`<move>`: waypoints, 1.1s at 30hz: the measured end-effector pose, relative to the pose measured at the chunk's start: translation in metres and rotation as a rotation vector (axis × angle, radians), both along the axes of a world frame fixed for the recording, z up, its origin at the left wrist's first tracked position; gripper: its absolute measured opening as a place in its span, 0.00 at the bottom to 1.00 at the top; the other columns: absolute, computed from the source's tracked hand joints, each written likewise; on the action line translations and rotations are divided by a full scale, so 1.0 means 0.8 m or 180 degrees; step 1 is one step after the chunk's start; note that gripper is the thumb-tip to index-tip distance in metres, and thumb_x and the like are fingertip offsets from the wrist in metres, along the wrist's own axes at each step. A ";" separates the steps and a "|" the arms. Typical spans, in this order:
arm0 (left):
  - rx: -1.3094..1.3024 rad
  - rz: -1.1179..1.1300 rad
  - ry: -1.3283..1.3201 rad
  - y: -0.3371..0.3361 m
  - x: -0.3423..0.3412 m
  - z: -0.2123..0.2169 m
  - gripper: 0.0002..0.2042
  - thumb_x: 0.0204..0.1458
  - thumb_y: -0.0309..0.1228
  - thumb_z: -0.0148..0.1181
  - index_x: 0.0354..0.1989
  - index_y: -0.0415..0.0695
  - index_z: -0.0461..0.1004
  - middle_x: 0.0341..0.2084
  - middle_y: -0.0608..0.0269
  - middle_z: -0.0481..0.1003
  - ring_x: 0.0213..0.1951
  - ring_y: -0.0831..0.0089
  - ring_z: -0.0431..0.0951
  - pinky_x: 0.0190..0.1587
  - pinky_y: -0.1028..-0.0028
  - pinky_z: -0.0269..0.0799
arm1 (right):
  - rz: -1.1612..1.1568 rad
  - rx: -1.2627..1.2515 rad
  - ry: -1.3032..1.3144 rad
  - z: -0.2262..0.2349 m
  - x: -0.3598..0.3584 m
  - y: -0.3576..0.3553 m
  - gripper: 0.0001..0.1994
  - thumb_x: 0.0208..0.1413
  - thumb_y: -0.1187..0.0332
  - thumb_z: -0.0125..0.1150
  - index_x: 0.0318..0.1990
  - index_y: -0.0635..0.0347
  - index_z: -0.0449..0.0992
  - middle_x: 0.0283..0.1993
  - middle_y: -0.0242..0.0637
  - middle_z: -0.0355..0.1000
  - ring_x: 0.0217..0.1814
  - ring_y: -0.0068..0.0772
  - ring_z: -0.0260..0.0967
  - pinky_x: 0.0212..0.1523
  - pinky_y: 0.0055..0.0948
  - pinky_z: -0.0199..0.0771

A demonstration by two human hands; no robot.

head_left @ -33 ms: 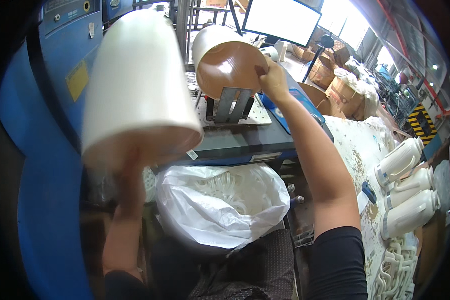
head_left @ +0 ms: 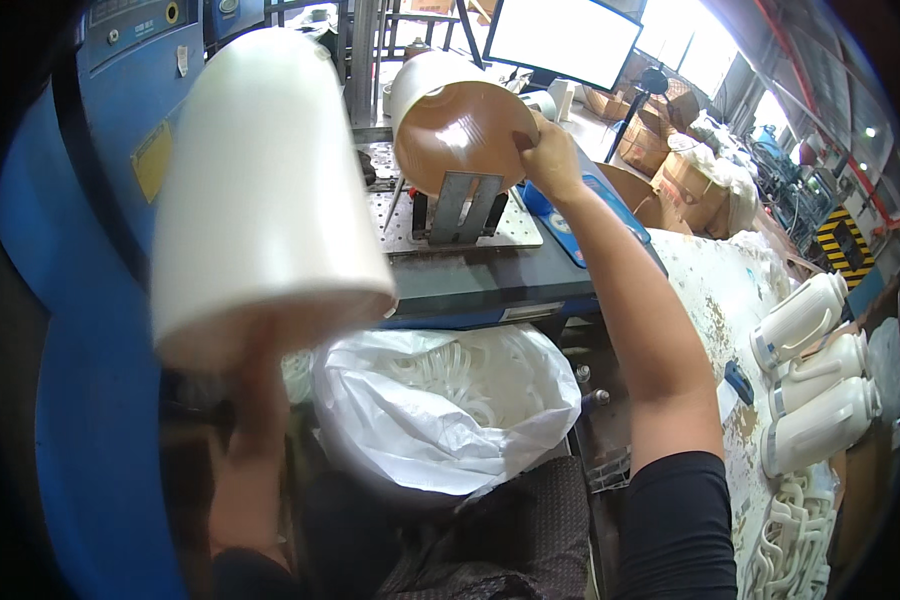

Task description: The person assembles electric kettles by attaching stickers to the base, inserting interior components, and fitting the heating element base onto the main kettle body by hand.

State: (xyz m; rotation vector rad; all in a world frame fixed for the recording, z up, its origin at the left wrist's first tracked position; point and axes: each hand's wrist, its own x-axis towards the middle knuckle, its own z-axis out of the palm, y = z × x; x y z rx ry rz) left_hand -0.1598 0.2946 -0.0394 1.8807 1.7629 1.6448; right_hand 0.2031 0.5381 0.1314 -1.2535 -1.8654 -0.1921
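- Nearest me is a big white shell (head_left: 265, 190), round-topped and open below, hanging over the left side with its mouth tilted down; it is blurred, and the left hand (head_left: 260, 345) reaches up into that mouth; the fingers are hidden inside, so I cannot tell whether they are spread or pressed together.
- The right hand (head_left: 550, 155) pinches the right edge of a brown-lined shell (head_left: 458, 125), white outside; that one lies tipped with its mouth toward the person, above a perforated plate (head_left: 525, 232), and a metal bracket (head_left: 465, 205) overlaps its lower lip.
- Both shells look thin-walled, hollow and stiff, so I judge them light for their bulk; the smooth outside would likely slip under a flat palm, and a knock could scuff or crack it.
- The rim seems the surest hold, thumb and fingers on either side of the wall; a hand opened out inside would also bear one without touching the outer face.
- Below sits a white sack (head_left: 370, 425) with pale plastic loops (head_left: 450, 375) in it; at right, white jugs (head_left: 820, 425) lie on the worn tabletop (head_left: 692, 275).
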 end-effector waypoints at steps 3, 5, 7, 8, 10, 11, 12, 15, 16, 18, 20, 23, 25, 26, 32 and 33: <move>0.0320 0.0526 0.0780 -0.085 0.001 -0.030 0.16 0.64 0.31 0.48 0.55 0.33 0.69 0.52 0.45 0.71 0.52 0.55 0.72 0.54 0.58 0.69 | -0.0245 -0.0125 -0.0448 0.003 0.003 -0.008 0.20 0.53 0.67 0.59 0.55 0.42 0.75 0.38 0.49 0.78 0.43 0.52 0.76 0.45 0.46 0.74; 0.0458 0.0718 0.0981 -0.130 0.007 -0.050 0.17 0.64 0.33 0.47 0.55 0.33 0.68 0.53 0.45 0.70 0.52 0.55 0.71 0.55 0.58 0.69 | -0.0388 -0.0202 -0.0516 0.009 -0.008 -0.021 0.22 0.53 0.62 0.61 0.58 0.36 0.71 0.40 0.46 0.78 0.45 0.49 0.76 0.46 0.46 0.73; 0.0300 0.0638 0.0549 -0.168 0.019 -0.071 0.19 0.64 0.35 0.46 0.56 0.34 0.67 0.54 0.45 0.70 0.53 0.55 0.71 0.55 0.58 0.68 | -0.0545 -0.0269 -0.0500 0.017 -0.013 -0.037 0.25 0.52 0.60 0.62 0.60 0.32 0.69 0.42 0.44 0.78 0.46 0.49 0.76 0.47 0.46 0.73; 0.0145 0.0571 0.0159 -0.184 0.026 -0.080 0.19 0.64 0.36 0.46 0.57 0.34 0.66 0.54 0.46 0.69 0.53 0.55 0.71 0.56 0.58 0.68 | -0.0696 -0.0679 -0.0409 0.027 -0.021 -0.051 0.30 0.52 0.59 0.63 0.64 0.41 0.64 0.47 0.47 0.76 0.50 0.50 0.74 0.49 0.45 0.72; -0.0088 0.0444 -0.0554 -0.216 0.042 -0.097 0.21 0.64 0.38 0.44 0.58 0.34 0.65 0.55 0.46 0.69 0.54 0.55 0.70 0.56 0.57 0.67 | -0.0512 0.0208 0.0195 0.013 -0.017 -0.059 0.30 0.53 0.59 0.64 0.64 0.52 0.63 0.49 0.49 0.74 0.51 0.52 0.72 0.50 0.44 0.71; -0.0145 0.0385 -0.0764 -0.227 0.051 -0.103 0.21 0.64 0.38 0.44 0.58 0.35 0.65 0.55 0.46 0.68 0.54 0.55 0.70 0.57 0.57 0.67 | -0.0457 0.0657 0.0482 0.007 -0.007 -0.065 0.31 0.53 0.59 0.64 0.63 0.57 0.62 0.50 0.50 0.73 0.51 0.53 0.72 0.50 0.44 0.71; -0.0221 0.0381 -0.0916 -0.242 0.056 -0.110 0.22 0.64 0.39 0.43 0.59 0.35 0.64 0.55 0.46 0.68 0.55 0.55 0.70 0.57 0.57 0.67 | 0.0144 0.0941 0.0603 0.007 -0.015 -0.099 0.31 0.53 0.59 0.66 0.59 0.68 0.64 0.49 0.51 0.72 0.50 0.51 0.71 0.50 0.41 0.71; -0.0332 0.0371 -0.1132 -0.282 0.069 -0.122 0.24 0.64 0.42 0.42 0.60 0.36 0.63 0.57 0.46 0.67 0.56 0.55 0.69 0.58 0.57 0.66 | 0.2451 -0.1150 0.1771 -0.022 -0.012 -0.296 0.27 0.50 0.60 0.69 0.56 0.62 0.69 0.54 0.38 0.71 0.52 0.34 0.72 0.52 0.34 0.73; -0.0355 0.0285 -0.1175 -0.289 0.080 -0.123 0.24 0.64 0.43 0.41 0.60 0.36 0.62 0.57 0.46 0.67 0.56 0.55 0.69 0.58 0.57 0.65 | 0.3079 -0.1519 0.0850 -0.024 0.007 -0.357 0.35 0.44 0.58 0.75 0.59 0.60 0.67 0.62 0.39 0.65 0.58 0.35 0.68 0.57 0.36 0.69; -0.0377 0.0132 -0.1186 -0.303 0.089 -0.121 0.26 0.64 0.45 0.40 0.61 0.36 0.62 0.58 0.47 0.66 0.57 0.56 0.68 0.59 0.57 0.65 | 0.3064 -0.1738 0.0633 -0.052 0.017 -0.484 0.44 0.40 0.58 0.77 0.65 0.62 0.60 0.72 0.45 0.53 0.66 0.41 0.62 0.64 0.37 0.63; -0.0404 0.0001 -0.1161 -0.318 0.087 -0.119 0.27 0.64 0.46 0.39 0.62 0.37 0.61 0.58 0.47 0.66 0.57 0.56 0.68 0.59 0.57 0.64 | 0.2370 -0.1334 0.1157 -0.095 0.030 -0.548 0.38 0.46 0.65 0.72 0.66 0.60 0.62 0.64 0.48 0.62 0.61 0.40 0.68 0.60 0.33 0.67; -0.0599 -0.0448 -0.1168 -0.309 0.091 -0.113 0.29 0.64 0.49 0.38 0.63 0.38 0.59 0.60 0.47 0.65 0.58 0.56 0.67 0.60 0.57 0.63 | 0.1550 -0.0768 0.1930 -0.169 0.094 -0.606 0.21 0.53 0.71 0.63 0.56 0.59 0.74 0.45 0.44 0.79 0.46 0.35 0.79 0.49 0.28 0.75; -0.0762 -0.0788 -0.1305 -0.279 0.086 -0.096 0.30 0.64 0.51 0.37 0.64 0.38 0.58 0.60 0.47 0.64 0.59 0.56 0.67 0.61 0.57 0.63 | 0.1180 -0.1036 0.1950 -0.204 0.120 -0.659 0.17 0.54 0.69 0.62 0.53 0.56 0.77 0.51 0.40 0.77 0.48 0.36 0.78 0.50 0.28 0.74; -0.0871 -0.1011 -0.1485 -0.255 0.082 -0.087 0.31 0.64 0.52 0.36 0.65 0.38 0.58 0.61 0.48 0.64 0.59 0.56 0.67 0.61 0.57 0.63 | 0.1041 -0.1015 0.1647 -0.212 0.134 -0.692 0.17 0.54 0.69 0.61 0.53 0.53 0.77 0.51 0.39 0.77 0.48 0.37 0.78 0.49 0.29 0.75; -0.1813 -0.1927 -0.2578 -0.227 0.156 -0.033 0.38 0.60 0.61 0.39 0.69 0.45 0.54 0.66 0.51 0.59 0.64 0.54 0.62 0.63 0.53 0.59 | 0.0141 -0.0484 0.0653 -0.254 0.155 -0.793 0.25 0.46 0.76 0.58 0.53 0.38 0.77 0.48 0.30 0.77 0.46 0.36 0.76 0.45 0.32 0.77; -0.1846 -0.1948 -0.2653 -0.233 0.161 -0.018 0.37 0.60 0.61 0.39 0.69 0.45 0.54 0.65 0.51 0.60 0.64 0.54 0.62 0.63 0.53 0.59 | -0.0119 -0.0778 0.0546 -0.249 0.167 -0.804 0.24 0.46 0.76 0.57 0.52 0.38 0.78 0.46 0.31 0.78 0.46 0.36 0.76 0.44 0.34 0.77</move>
